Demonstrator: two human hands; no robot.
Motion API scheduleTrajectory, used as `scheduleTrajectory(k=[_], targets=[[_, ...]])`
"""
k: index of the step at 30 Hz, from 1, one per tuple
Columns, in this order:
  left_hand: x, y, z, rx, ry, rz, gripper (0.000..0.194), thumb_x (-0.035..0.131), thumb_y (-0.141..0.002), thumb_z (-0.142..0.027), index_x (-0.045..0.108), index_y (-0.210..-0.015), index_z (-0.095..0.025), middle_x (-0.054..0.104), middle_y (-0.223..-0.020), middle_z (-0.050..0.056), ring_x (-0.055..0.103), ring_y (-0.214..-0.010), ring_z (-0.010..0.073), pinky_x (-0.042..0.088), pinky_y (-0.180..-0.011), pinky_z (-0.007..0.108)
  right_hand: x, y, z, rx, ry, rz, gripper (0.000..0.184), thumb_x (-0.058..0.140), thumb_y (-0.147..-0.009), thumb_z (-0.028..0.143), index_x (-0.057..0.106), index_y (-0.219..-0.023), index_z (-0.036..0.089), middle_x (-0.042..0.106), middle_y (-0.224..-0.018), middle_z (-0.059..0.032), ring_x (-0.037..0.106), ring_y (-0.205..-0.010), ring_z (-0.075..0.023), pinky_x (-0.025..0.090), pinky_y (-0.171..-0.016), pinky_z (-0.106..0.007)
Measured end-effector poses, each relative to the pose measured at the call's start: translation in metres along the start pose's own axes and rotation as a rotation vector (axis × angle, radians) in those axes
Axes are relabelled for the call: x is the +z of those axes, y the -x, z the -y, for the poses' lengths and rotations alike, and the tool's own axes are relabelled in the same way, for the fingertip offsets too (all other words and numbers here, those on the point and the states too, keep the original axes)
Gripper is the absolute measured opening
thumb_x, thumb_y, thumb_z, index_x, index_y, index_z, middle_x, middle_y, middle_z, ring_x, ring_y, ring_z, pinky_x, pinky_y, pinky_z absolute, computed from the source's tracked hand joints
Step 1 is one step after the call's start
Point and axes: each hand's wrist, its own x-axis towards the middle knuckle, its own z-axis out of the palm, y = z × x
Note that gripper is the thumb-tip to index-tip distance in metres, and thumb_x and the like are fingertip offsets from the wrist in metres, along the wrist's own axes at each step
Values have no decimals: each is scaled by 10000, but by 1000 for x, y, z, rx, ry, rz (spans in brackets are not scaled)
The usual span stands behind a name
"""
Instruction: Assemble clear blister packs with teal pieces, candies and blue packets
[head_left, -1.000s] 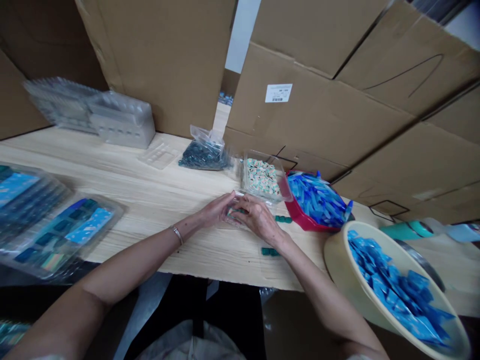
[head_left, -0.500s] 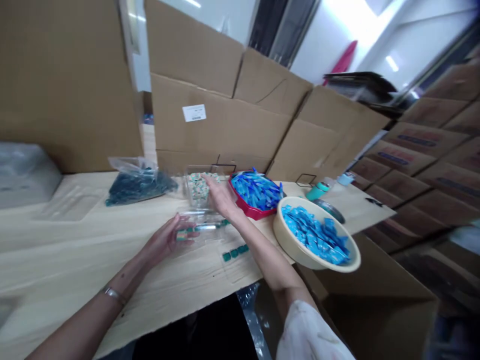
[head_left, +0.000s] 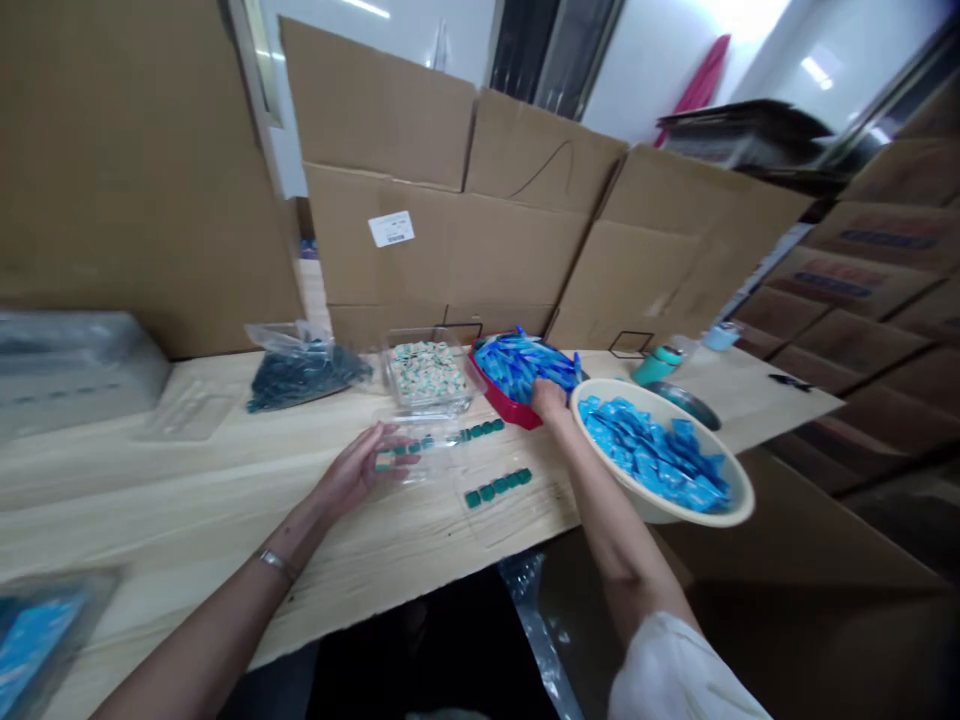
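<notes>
My left hand [head_left: 366, 462] grips the left end of a clear plastic tray [head_left: 420, 465], thumb on top and fingers showing through it. A row of small green squares shows at the tray and runs on to its right. My right hand [head_left: 550, 398] is at the front right edge of a red tray [head_left: 516, 412], its fingers curled in among slim blue pieces [head_left: 517, 362]; what they hold is hidden. Nearer the table's front edge lies another row of green squares [head_left: 499, 487], seemingly in clear plastic.
A clear box of small white-and-green pieces [head_left: 427, 370] stands behind the tray, with a bag of dark teal pieces [head_left: 304, 378] to its left. A cream basin [head_left: 739, 505] of blue packets overhangs the front edge. Cardboard panels [head_left: 450, 245] wall the back.
My right hand has moved right, from over the clear box to the red tray. My left hand keeps its hold on the clear tray. The camera view has shifted slightly.
</notes>
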Motion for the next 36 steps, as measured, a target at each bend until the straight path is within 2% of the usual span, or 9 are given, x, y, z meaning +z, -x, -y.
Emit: scheduleTrajectory(k=[4, 10, 15, 20, 23, 26, 28, 32, 36], targets=[[-2, 0, 0, -2, -46, -2, 329, 501, -872, -378, 498, -1122, -164, 652, -1087, 152, 678, -868, 255, 563, -613, 317, -19, 24, 14, -47, -60, -100, 233, 467, -864, 90, 633, -1028, 81, 639, -1048, -201, 604, -989, -264, 464, -845, -396], [4, 5, -1, -26, -114, 15, 353, 506, -866, -397, 495, -1136, -169, 622, -1146, 173, 674, -880, 264, 564, -618, 316, -36, 76, 73, -674, -307, -103, 237, 473, -896, 163, 622, -1080, 174, 653, -1070, -76, 583, -1026, -187, 458, -892, -308], [9, 9, -3, -57, -171, 12, 358, 521, -861, -377, 502, -1151, -169, 607, -1173, 168, 669, -900, 261, 564, -629, 312, -17, 92, 106, -684, -56, -69, 231, 467, -882, 100, 636, -1025, 167, 640, -1022, -77, 566, -973, -190, 461, -813, -281], [12, 9, 0, -77, -209, 29, 344, 542, -848, -372, 503, -1129, -178, 618, -1152, 147, 660, -927, 277, 564, -660, 330, -11, 104, 99, -732, 13, -73, 211, 465, -886, 109, 631, -993, 183, 619, -1030, -66, 538, -980, -180, 448, -808, -260], [12, 9, 1, -85, -219, 30, 346, 552, -841, -370, 508, -1127, -180, 616, -1161, 145, 655, -938, 280, 566, -666, 333, -29, 107, 77, -583, 34, -110, 257, 425, -895, 105, 609, -1053, 192, 588, -1139, -85, 523, -1041, -177, 444, -823, -259], [10, 9, -2, -68, -229, 1, 348, 583, -822, -350, 515, -1121, -185, 605, -1193, 142, 652, -950, 283, 573, -655, 332, -62, 99, 27, -180, 136, -41, 317, 402, -862, 46, 606, -1073, 168, 614, -1100, -123, 545, -1038, -208, 447, -806, -286], [10, 9, -4, -66, -225, -11, 344, 592, -815, -345, 522, -1114, -189, 599, -1212, 136, 647, -966, 287, 577, -658, 338, -84, 95, -18, 77, 210, 212, 336, 430, -825, 28, 616, -1090, 117, 607, -1120, -184, 566, -1023, -257, 450, -788, -329], [10, 7, -5, -99, -211, -35, 356, 609, -802, -337, 526, -1122, -204, 612, -1203, 121, 642, -981, 292, 581, -668, 349, -106, 107, -96, 89, 162, 448, 243, 656, -691, 87, 708, -927, 113, 692, -930, -118, 634, -865, -226, 460, -744, -267], [8, 6, -3, -84, -225, -18, 353, 619, -796, -323, 534, -1116, -201, 615, -1199, 125, 641, -983, 296, 583, -660, 351, -97, 130, -133, -8, 4, 529, 310, 642, -684, 101, 708, -977, 177, 703, -922, -57, 630, -811, -176, 466, -714, -231]])
